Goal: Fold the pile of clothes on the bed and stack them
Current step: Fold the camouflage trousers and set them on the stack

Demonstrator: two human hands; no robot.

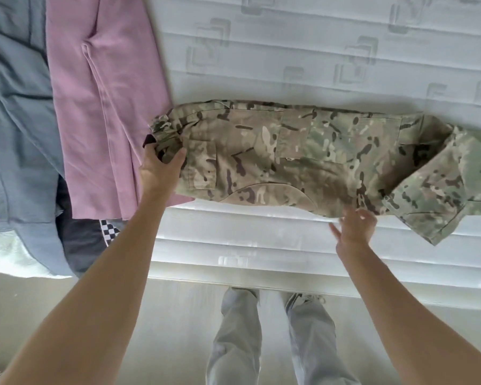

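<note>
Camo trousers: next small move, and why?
Probably bring the left hand, which grips the bunched cuff end, across toward the waist end to fold the camo trousers in half. They lie lengthwise along the mattress edge, and the right hand touches their near edge, fingers relaxed.

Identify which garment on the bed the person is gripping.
The camouflage trousers: the left hand grips one end; the pink and blue garments lie untouched.

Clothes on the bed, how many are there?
4: camo trousers in the middle, pink garment left, blue garment far left, dark checkered piece beneath them. More may be hidden.
</note>
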